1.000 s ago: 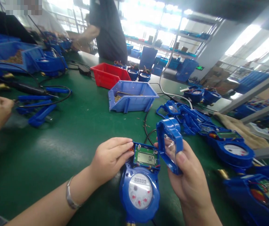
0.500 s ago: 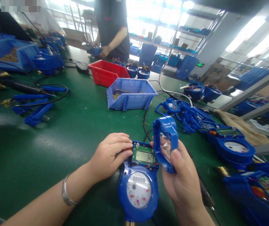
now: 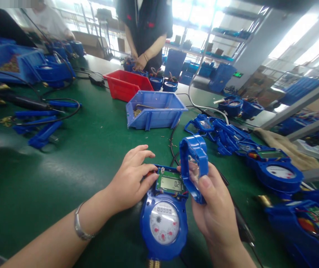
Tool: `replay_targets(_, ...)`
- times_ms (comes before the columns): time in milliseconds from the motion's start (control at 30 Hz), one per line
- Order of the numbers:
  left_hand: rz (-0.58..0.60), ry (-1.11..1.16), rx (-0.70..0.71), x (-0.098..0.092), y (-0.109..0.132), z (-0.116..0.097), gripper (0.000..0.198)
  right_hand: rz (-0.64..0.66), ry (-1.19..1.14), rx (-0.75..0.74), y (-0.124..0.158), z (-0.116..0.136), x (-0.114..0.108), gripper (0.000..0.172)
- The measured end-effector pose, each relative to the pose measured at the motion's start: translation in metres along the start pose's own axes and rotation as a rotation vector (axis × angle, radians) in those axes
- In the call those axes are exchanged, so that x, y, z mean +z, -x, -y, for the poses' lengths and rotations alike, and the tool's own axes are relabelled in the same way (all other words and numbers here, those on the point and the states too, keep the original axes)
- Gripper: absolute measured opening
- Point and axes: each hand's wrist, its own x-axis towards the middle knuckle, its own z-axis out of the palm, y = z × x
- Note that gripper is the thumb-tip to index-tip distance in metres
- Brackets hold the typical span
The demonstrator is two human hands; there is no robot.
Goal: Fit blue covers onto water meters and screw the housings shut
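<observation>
On green mat, meter [image 3: 164, 216] long axis runs near-far, LCD end away.

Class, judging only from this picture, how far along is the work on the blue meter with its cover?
Done: the display board sits in the open blue meter. In hand: the left hand touches the board's edge; the right hand holds the blue cover upright beside it. Left: the cover is not yet on.

Glossy blue plastic meter [image 3: 163, 223] and cover [image 3: 194, 167]; matt green table mat [image 3: 64, 175]; shiny metal bracelet [image 3: 80, 227].
</observation>
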Motion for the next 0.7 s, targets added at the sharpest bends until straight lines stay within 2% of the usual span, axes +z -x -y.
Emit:
replay_targets(333, 0.213, 0.007, 0.004, -0.003, -0.005, 0.0, 0.027, 0.016, 0.043, -0.004, 0.0, 0.003, 0.002, 0.046)
replay_targets(400, 0.263, 0.063, -0.017, -0.007, -0.006, 0.001, 0.025, 0.017, 0.035, -0.005, 0.001, 0.002, 0.001, 0.047)
replay_targets(567, 0.506, 0.355, -0.125, -0.019, -0.007, 0.012, 0.031, 0.014, -0.043, 0.038, -0.001, 0.004, -0.002, 0.049)
replay_targets(700, 0.512, 0.462, -0.174, -0.019, -0.007, 0.017, 0.023, 0.023, -0.045, 0.034, -0.009, 0.012, -0.01, 0.045)
